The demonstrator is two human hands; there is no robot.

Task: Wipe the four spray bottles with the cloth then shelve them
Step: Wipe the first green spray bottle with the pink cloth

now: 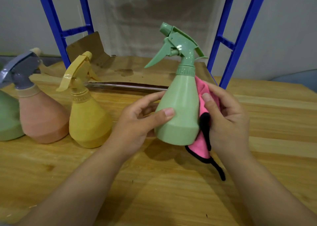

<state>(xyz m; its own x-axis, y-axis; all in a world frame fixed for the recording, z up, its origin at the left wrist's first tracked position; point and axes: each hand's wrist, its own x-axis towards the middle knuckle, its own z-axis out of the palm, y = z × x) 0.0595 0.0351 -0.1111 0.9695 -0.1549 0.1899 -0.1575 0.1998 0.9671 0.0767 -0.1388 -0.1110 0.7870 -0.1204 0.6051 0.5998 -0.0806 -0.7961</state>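
Head cam: left hand (137, 122) grips a smooth matte green spray bottle (180, 109), cone-shaped, lifted just above the grainy wooden table (274, 122). Right hand (228, 121) presses a soft pink cloth (202, 140) with black trim against its side. Yellow bottle (89, 117) and peach bottle (42, 116) stand left.

Green spray bottle (178, 105) upright, off table, trigger pointing left. Pink cloth (200, 116) (black edging) against its right side, tail hanging below base. Yellow bottle (89, 121) standing on table left of it, then peach bottle (42, 117) with grey sprayer, then second green bottle (8, 121), cut by frame edge.
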